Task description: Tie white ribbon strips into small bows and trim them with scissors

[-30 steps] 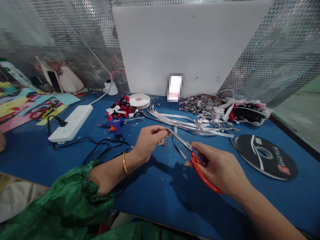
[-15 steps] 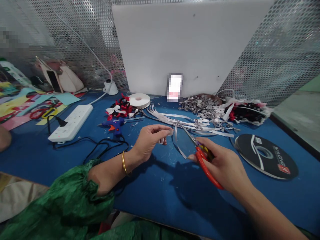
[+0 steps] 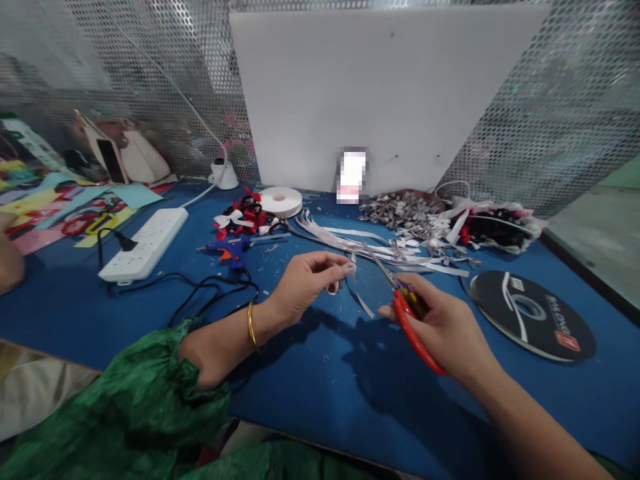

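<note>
My left hand (image 3: 317, 283) is raised over the table, thumb and fingers pinched on a thin pale ribbon (image 3: 361, 303), whose loose end hangs down to the right. My right hand (image 3: 443, 323) grips red-handled scissors (image 3: 417, 340). Their metal blades point up and to the left, close to the ribbon; whether they touch it I cannot tell. Behind both hands lies a bundle of cut white and grey ribbon strips (image 3: 350, 243). To the right rests a large black ribbon spool (image 3: 535, 313).
A blue glue gun (image 3: 230, 248) with a black cord and a white power strip (image 3: 145, 243) lie left. Red and white bows (image 3: 237, 217), a white roll (image 3: 280, 200), a propped phone (image 3: 351, 175) and a heap of grey bows (image 3: 405, 210) line the back. Another person's arm (image 3: 10, 260) shows far left.
My left hand has moved slightly right with the ribbon, nearer the scissors. My right hand and the scissors have barely moved.
</note>
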### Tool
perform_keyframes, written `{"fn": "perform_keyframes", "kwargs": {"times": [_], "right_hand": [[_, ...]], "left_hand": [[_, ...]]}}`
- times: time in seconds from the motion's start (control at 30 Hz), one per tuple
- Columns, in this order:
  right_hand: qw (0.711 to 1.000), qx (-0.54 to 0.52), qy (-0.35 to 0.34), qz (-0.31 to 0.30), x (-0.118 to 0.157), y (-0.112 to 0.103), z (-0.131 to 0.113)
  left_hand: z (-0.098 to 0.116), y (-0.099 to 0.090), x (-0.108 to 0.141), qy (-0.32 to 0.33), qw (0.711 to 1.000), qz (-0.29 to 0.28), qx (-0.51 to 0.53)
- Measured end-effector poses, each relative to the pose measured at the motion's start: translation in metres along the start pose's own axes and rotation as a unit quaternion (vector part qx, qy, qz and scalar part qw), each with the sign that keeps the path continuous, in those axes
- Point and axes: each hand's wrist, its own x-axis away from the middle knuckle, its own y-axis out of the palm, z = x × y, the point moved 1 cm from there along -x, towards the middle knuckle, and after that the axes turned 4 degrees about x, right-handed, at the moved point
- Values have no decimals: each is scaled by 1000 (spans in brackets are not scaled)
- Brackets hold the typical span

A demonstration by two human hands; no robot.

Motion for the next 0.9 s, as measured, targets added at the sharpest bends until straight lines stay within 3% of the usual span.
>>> {"fn": "perform_keyframes", "kwargs": {"times": [0.07, 0.17, 0.23, 0.47, 0.67, 0.9], "right_hand": [[989, -138, 43, -5, -1, 2, 0], [937, -334, 88, -54, 0, 6, -7], [904, -403, 110, -94, 1, 8, -12], [876, -430, 147, -163, 4, 17, -18], [856, -483, 147, -110, 3, 17, -10], [852, -500, 138, -70, 1, 19, -8]], "left_hand": [[-2, 3, 2, -2, 999, -34, -35], [-5, 8, 8, -28, 994, -85, -56], [-9, 11, 11, -48, 990, -112, -66], [-15, 14, 14, -67, 984, -131, -99], [-15, 11, 9, -120, 987, -81, 63], [-19, 14, 14, -120, 986, -111, 42]]}}
